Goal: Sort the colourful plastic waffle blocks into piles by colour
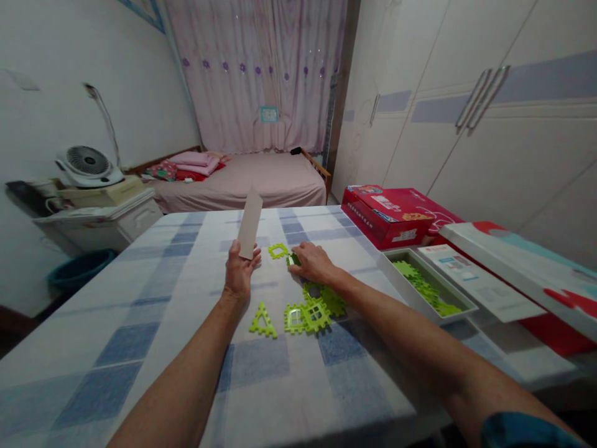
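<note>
My left hand (239,272) grips a flat strip of greyish-beige cardboard (250,223) by its lower end, tilted up above the table. My right hand (311,262) is closed at the fingertips on a green interlocking plastic piece (292,259), mostly hidden by the fingers. Just left of it lies a green open-frame piece (278,251). Nearer me, a green triangular piece (263,322) lies on the cloth. To its right is a green window-frame piece (294,318), touching another four-paned piece (316,314). More green pieces (334,301) lie beneath my right forearm, partly covered.
An open grey box (422,292) of green pieces stands at the right, beside a printed sheet (480,280). Behind are a red box (387,214) and a large white-and-red box lid (527,267). The checked tablecloth (186,348) covers the table; a bed (265,177) stands beyond.
</note>
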Available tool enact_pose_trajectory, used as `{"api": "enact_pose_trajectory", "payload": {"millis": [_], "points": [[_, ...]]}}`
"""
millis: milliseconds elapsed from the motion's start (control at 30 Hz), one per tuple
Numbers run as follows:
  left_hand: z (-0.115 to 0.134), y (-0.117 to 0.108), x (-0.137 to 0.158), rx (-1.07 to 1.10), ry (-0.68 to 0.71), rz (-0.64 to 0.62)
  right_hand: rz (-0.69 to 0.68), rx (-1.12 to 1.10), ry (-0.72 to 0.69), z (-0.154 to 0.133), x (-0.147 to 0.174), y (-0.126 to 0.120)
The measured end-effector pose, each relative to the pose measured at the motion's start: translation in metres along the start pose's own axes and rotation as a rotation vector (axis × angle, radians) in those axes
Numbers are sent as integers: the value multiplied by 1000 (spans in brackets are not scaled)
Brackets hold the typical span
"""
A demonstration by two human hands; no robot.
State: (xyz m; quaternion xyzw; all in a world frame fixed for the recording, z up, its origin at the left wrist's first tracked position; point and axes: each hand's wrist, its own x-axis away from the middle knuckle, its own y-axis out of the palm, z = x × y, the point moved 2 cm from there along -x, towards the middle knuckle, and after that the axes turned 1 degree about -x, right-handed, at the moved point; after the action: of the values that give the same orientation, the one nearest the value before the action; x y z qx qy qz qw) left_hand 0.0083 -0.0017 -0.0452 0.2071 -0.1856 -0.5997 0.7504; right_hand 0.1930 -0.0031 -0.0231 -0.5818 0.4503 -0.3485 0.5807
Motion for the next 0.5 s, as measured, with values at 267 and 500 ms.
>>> {"api": "enact_pose_trajectory", "payload": {"millis": [267,500], "points": [[-3,0,-3,-9,0,13,103,-32,15,-6,-18,-10],[-1,0,-2,-23,5,-17,-123,-74,-127,-30,-64,11]]}}
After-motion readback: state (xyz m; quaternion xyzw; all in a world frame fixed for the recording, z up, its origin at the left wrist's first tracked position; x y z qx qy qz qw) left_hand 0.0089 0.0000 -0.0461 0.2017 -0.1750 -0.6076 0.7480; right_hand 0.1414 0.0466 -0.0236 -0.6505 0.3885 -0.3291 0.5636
